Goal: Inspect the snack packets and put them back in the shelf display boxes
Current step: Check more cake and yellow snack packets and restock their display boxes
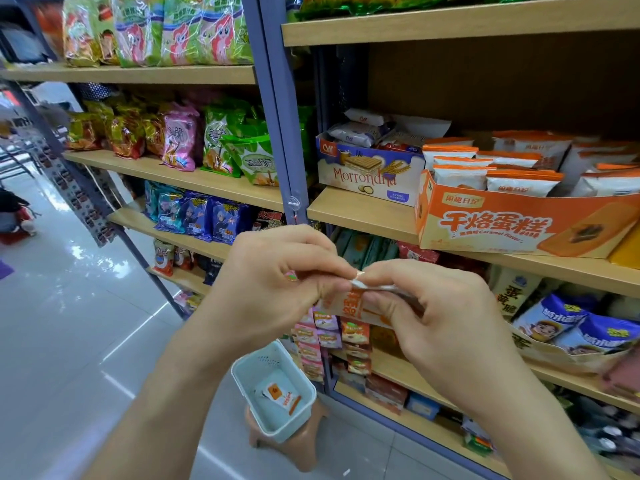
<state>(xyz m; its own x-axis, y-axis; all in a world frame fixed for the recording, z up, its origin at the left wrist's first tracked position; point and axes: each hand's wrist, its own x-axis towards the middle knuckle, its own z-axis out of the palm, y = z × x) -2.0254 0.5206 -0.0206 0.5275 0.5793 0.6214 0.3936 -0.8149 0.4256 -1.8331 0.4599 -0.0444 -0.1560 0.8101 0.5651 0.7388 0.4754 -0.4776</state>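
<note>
My left hand (273, 282) and my right hand (433, 313) both pinch one small orange-and-white snack packet (349, 304) at chest height in front of the shelves. Most of the packet is hidden by my fingers. Up and to the right, on a wooden shelf, stands an orange display box (512, 223) filled with matching packets. Down on the floor a pale blue basket (242, 375) holds two or three more such packets (280, 396).
The basket rests on a brown plastic stool (298, 448). A purple-and-white wafer box (367, 174) stands left of the orange box. Blue shelf uprights (277, 109) separate the shelving units. Shelves left and below are packed with snack bags. Shiny tiled floor lies to the left.
</note>
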